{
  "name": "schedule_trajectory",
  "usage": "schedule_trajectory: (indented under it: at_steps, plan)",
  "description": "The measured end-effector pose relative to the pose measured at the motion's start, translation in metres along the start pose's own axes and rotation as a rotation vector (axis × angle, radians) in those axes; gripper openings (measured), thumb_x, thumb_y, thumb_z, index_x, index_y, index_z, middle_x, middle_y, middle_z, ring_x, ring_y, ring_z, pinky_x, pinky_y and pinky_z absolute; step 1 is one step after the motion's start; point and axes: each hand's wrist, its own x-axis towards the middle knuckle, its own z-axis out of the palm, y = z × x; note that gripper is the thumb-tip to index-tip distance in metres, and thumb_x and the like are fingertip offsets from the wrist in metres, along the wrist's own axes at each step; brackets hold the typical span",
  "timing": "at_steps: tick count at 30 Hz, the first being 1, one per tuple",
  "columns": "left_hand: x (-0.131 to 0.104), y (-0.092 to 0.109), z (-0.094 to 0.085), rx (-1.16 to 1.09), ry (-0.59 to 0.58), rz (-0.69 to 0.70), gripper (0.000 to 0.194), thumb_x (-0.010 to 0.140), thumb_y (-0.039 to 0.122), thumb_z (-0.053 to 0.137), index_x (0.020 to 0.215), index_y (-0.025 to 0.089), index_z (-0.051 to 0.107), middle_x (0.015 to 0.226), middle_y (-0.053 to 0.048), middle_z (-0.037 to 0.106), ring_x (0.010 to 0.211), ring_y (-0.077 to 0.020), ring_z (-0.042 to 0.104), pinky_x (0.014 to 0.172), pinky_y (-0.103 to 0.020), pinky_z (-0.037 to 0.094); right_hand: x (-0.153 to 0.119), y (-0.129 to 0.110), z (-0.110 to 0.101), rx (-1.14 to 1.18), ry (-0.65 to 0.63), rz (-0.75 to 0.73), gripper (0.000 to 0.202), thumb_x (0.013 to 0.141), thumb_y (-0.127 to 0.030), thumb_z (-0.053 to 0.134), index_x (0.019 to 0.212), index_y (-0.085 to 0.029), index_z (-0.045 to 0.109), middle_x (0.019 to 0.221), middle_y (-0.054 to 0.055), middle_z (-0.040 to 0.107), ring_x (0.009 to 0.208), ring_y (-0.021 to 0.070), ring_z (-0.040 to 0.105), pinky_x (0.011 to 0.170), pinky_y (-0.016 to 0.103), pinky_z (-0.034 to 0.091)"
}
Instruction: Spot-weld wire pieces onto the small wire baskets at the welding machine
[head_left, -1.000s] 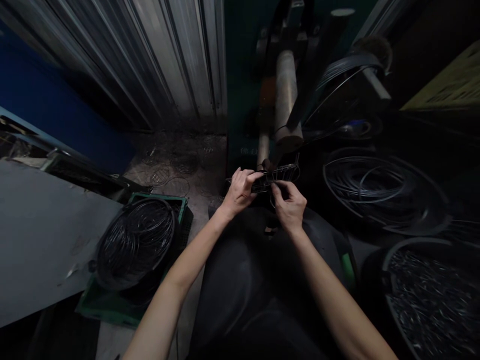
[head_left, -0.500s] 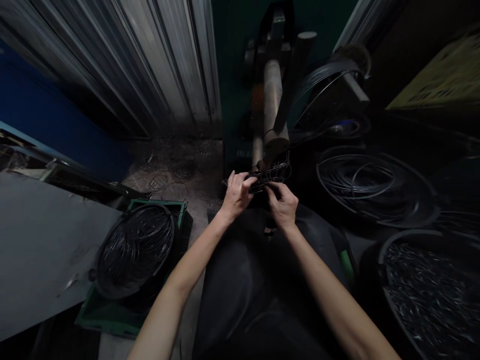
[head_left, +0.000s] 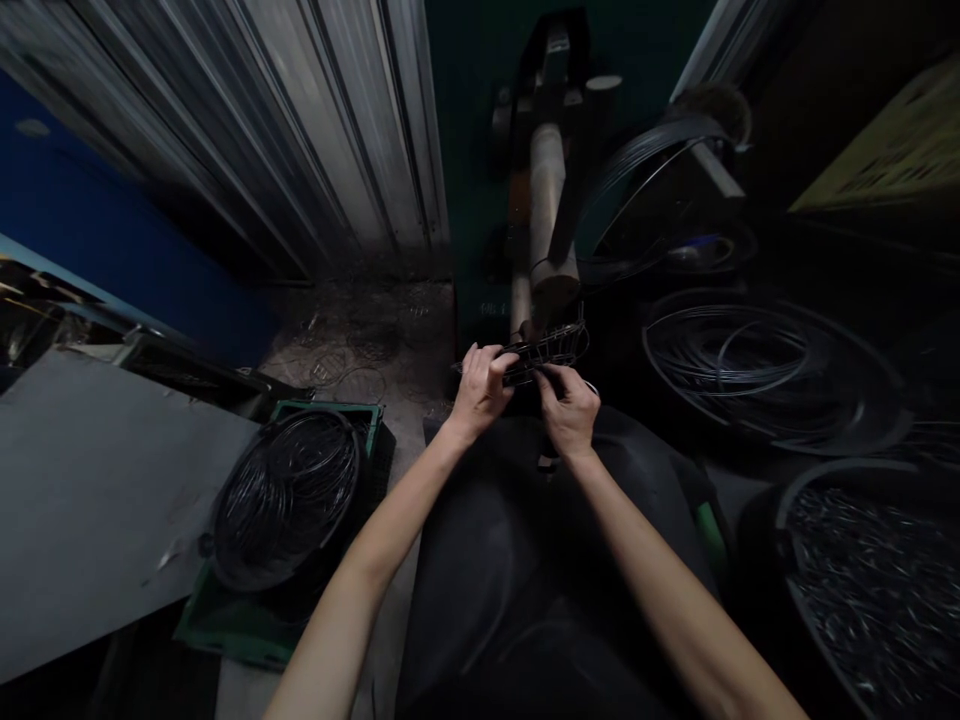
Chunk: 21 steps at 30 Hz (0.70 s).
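Note:
My left hand [head_left: 482,392] is closed on the left part of a dark wire frame [head_left: 559,345]. My right hand [head_left: 570,408] pinches the near edge of the same frame, thumb and fingers pressed together. The frame is made of thin bent wires, and its far side reaches up to the right of my hands. Just beyond it are the round metal arms [head_left: 551,220] of a green machine [head_left: 472,200]. The frame lies at the tip of the lower arm; whether they touch I cannot tell. Much of the frame is hidden behind my fingers.
Left stands a black basket of wire rings [head_left: 289,500] on a green crate [head_left: 202,625]. To the right are a tub with coiled wire [head_left: 727,350] and a tub of small metal pieces [head_left: 877,590]. A wire coil [head_left: 660,150] hangs beside the machine. Wire scraps litter the floor.
The view has shifted slightly, so the surroundings sit a little further right. Both hands keep their hold on the wire frame, with hardly any movement relative to the machine.

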Motion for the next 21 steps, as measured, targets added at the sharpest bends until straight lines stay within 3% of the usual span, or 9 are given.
schedule_trajectory:
  at_steps: [8, 11, 13, 15, 18, 20, 21]
  plan:
    - [0.001, -0.004, -0.001, -0.02, -0.031, -0.002, 0.053, 0.074, 0.012, 0.063, 0.119, 0.021, 0.036, 0.116, -0.009, 0.054, 0.114, -0.0222, 0.055, 0.106, -0.052, 0.038, -0.001, -0.005, 0.005, 0.047, 0.006, 0.002, 0.026, 0.09, -0.038, 0.05, 0.091, -0.018, 0.067, 0.088, 0.007, 0.07, 0.08, 0.0172, 0.065, 0.077, 0.032, 0.052]
    - [-0.003, -0.003, 0.001, -0.011, 0.021, 0.015, 0.058, 0.075, 0.014, 0.064, 0.122, 0.023, 0.032, 0.122, -0.01, 0.053, 0.12, -0.0232, 0.052, 0.11, -0.057, 0.031, -0.003, -0.006, -0.016, 0.057, 0.025, 0.036, 0.028, 0.088, -0.039, 0.053, 0.104, -0.019, 0.066, 0.101, 0.007, 0.07, 0.091, 0.0184, 0.066, 0.085, 0.034, 0.051]
    - [-0.011, -0.004, 0.004, -0.011, 0.097, -0.023, 0.066, 0.075, 0.022, 0.069, 0.127, 0.025, 0.028, 0.134, -0.014, 0.045, 0.131, -0.0276, 0.043, 0.11, -0.063, 0.025, -0.01, 0.005, -0.052, 0.004, 0.066, 0.118, 0.034, 0.086, -0.041, 0.057, 0.112, -0.021, 0.065, 0.107, 0.007, 0.069, 0.095, 0.0201, 0.065, 0.087, 0.038, 0.051]
    - [-0.023, -0.007, 0.011, -0.012, 0.164, -0.122, 0.082, 0.069, 0.035, 0.075, 0.132, 0.024, 0.024, 0.143, -0.019, 0.034, 0.137, -0.0331, 0.032, 0.109, -0.066, 0.023, -0.02, 0.031, -0.104, -0.102, 0.137, 0.234, 0.037, 0.082, -0.044, 0.06, 0.111, -0.022, 0.066, 0.106, 0.01, 0.069, 0.094, 0.0226, 0.065, 0.085, 0.041, 0.05]
    - [-0.039, -0.017, 0.022, -0.057, 0.198, -0.286, 0.094, 0.065, 0.04, 0.078, 0.137, 0.019, 0.022, 0.14, -0.022, 0.034, 0.134, -0.0334, 0.036, 0.107, -0.06, 0.032, -0.043, 0.09, -0.191, -0.386, 0.304, 0.438, 0.03, 0.075, -0.049, 0.061, 0.086, -0.023, 0.07, 0.098, 0.021, 0.068, 0.091, 0.0279, 0.065, 0.079, 0.047, 0.044]
    - [-0.045, -0.024, 0.027, -0.117, 0.196, -0.342, 0.083, 0.067, 0.033, 0.076, 0.133, 0.016, 0.03, 0.13, -0.018, 0.043, 0.124, -0.0283, 0.045, 0.104, -0.05, 0.04, -0.061, 0.129, -0.238, -0.578, 0.255, 0.611, 0.028, 0.071, -0.051, 0.06, 0.058, -0.027, 0.059, 0.087, 0.025, 0.065, 0.097, 0.0333, 0.063, 0.075, 0.053, 0.037]
    - [-0.045, -0.027, 0.027, -0.14, 0.193, -0.351, 0.076, 0.068, 0.029, 0.075, 0.13, 0.016, 0.034, 0.124, -0.016, 0.046, 0.119, -0.0256, 0.049, 0.101, -0.046, 0.044, -0.071, 0.145, -0.254, -0.606, 0.222, 0.702, 0.037, 0.066, -0.053, 0.064, 0.044, -0.028, 0.047, 0.074, 0.026, 0.062, 0.093, 0.0359, 0.063, 0.07, 0.053, 0.035]
